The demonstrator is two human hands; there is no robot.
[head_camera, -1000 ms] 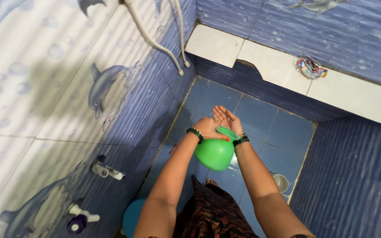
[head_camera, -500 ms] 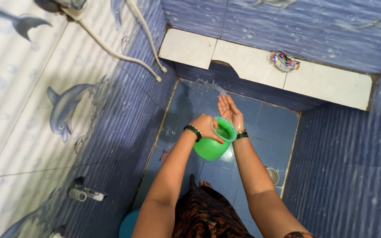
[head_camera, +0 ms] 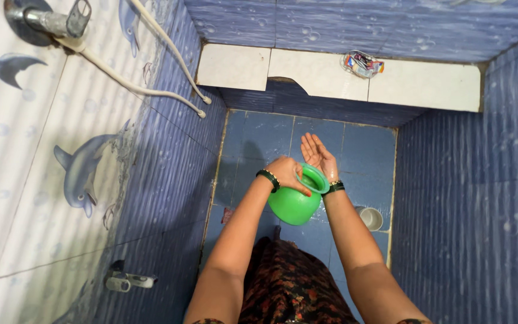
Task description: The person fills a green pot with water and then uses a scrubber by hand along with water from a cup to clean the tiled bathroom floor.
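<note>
A bright green pot is seen against a floor tiled in mottled blue, and dark bands are worn at both wrists. The left wall is covered in white ribbed tiles printed with grey-blue dolphins and pale bubbles (its lower part and the other walls are deep blue), while the ledge is tiled in plain white. A dark garment patterned in brown and orange is shown below, and a small wrapper in red, blue and white is seen on the ledge.
</note>
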